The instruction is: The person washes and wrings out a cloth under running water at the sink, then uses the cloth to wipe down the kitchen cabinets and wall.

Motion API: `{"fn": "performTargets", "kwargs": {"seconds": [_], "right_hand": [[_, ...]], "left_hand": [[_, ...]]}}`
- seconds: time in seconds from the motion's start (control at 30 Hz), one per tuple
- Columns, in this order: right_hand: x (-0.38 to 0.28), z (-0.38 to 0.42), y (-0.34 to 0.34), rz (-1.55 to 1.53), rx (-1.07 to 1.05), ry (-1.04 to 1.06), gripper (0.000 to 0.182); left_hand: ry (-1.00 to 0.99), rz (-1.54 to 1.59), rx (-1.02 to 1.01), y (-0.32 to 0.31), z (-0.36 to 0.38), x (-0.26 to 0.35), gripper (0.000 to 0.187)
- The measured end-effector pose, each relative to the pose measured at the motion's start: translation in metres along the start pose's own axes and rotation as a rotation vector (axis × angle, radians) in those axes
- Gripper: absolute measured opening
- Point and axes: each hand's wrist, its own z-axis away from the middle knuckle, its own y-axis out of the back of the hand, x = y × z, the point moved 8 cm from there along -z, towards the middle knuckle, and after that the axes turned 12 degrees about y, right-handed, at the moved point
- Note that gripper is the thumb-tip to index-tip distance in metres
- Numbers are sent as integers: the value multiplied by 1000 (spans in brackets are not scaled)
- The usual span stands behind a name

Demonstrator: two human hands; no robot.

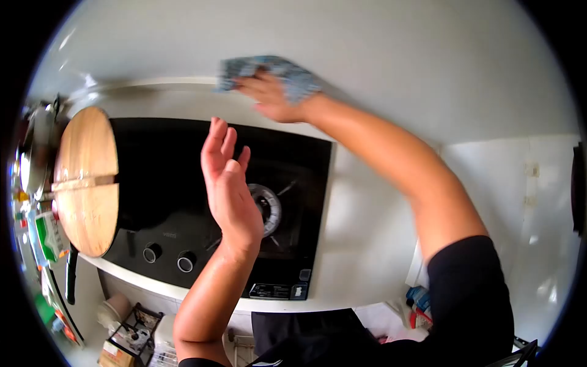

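Observation:
My right hand point(273, 98) reaches up to the pale wall behind the stove and presses a blue-grey patterned cloth point(299, 76) against it. The cloth is a little blurred and sticks out around my fingers. My left hand point(231, 189) is raised above the black gas stove point(165, 177), fingers stretched out and slightly curved, with nothing in them. It hides part of the round burner point(269, 211). Two knobs, one of them a round knob point(186, 261), show at the stove's front left.
A round wooden lid point(85, 214) with a crossbar covers the stove's left end. Beside it stand metal pots point(40, 134) and a green-and-white package point(50, 235). White countertop point(361, 232) lies right of the stove. Below the counter are a wire rack point(136, 330) and a cardboard box point(116, 355).

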Motion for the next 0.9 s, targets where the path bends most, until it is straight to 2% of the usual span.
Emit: {"fn": "performTargets", "kwargs": {"seconds": [0.03,0.07,0.1,0.17,0.27,0.33,0.4,0.47,0.53,0.57,0.63,0.67,0.73,0.77,0.83,0.87,0.9], "right_hand": [[-1,-13,-11,-98,-55,-73,70],[-1,-12,-30,-137,172,101,74],[-5,-2,-31,-37,-2,-19,75],[-6,45,-28,-170,-81,-214,72],[-13,133,-23,-98,-157,-281,81],[-19,211,-17,-157,-77,-434,82],[-30,287,3,-173,-216,-621,84],[-42,377,-8,-76,-314,-923,85],[-57,434,19,-137,-343,-1177,85],[-55,458,21,-18,-398,-1248,87],[-57,499,30,-8,-301,-1406,86],[-52,510,26,-17,-304,-1420,86],[-35,523,29,-113,228,-1491,79],[-38,515,26,-125,236,-1499,79],[-34,496,29,-1,427,-1647,61],[-33,471,29,106,485,-1517,42],[-32,452,17,97,500,-1519,42]], "left_hand": [[-2,8,0,-14,-2,-3,62],[-10,-20,-25,-27,-2,-5,61],[-20,-48,-51,-38,-4,-9,60],[-26,-129,-84,-54,-3,-16,60],[8,-210,-122,-64,6,-35,61],[39,-227,-154,-64,11,-49,61],[45,-239,-182,-68,19,-55,61],[50,-262,-206,-69,30,-59,61],[70,-269,-221,-73,38,-63,61],[84,-275,-230,-76,43,-66,61],[99,-284,-258,-81,50,-72,62],[101,-288,-275,-84,54,-76,62],[118,-289,-287,-88,60,-84,62],[124,-283,-297,-91,63,-88,62],[148,-247,-294,-96,70,-99,61],[190,-233,-291,-97,73,-106,61],[233,-217,-287,-97,77,-114,61]]}}
